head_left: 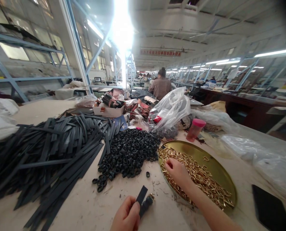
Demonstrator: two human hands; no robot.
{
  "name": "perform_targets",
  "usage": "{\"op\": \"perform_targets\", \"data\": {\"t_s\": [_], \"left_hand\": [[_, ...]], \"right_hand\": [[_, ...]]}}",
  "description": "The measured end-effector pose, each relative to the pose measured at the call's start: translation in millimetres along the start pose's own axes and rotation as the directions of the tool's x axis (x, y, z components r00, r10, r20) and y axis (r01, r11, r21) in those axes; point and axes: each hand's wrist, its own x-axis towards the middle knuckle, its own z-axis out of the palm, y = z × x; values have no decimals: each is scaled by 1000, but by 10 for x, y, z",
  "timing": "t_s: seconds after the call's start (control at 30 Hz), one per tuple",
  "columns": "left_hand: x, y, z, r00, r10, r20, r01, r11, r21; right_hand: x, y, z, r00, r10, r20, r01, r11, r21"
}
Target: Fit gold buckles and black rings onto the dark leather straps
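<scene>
Head view: a black strap is pinched in the left hand, beside a dark gold-tipped piece. The fingers of the right hand are curled over gold buckles on a round tray; whether one is gripped cannot be told. Black loops are heaped between the tray and piled black strips.

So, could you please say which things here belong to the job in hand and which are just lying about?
In the job:
black strap in left hand
gold metal fittings under right hand
likely black loops, strap pile

Seemingly lying about:
pink-lidded jar
black flat object
clear plastic bag
</scene>
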Motion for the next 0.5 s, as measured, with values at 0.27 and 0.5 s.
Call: {"op": "perform_targets", "data": {"t_s": [0.27,0.5], "left_hand": [[-111,223,165,997,74,32,-70,991,-115],[-250,133,58,995,-63,83,68,996,-64]], "right_hand": [[-1035,-624,-85,875,-43,483,-378,564,734],[-1312,-786,114,742,-119,659,-609,290,738]]}}
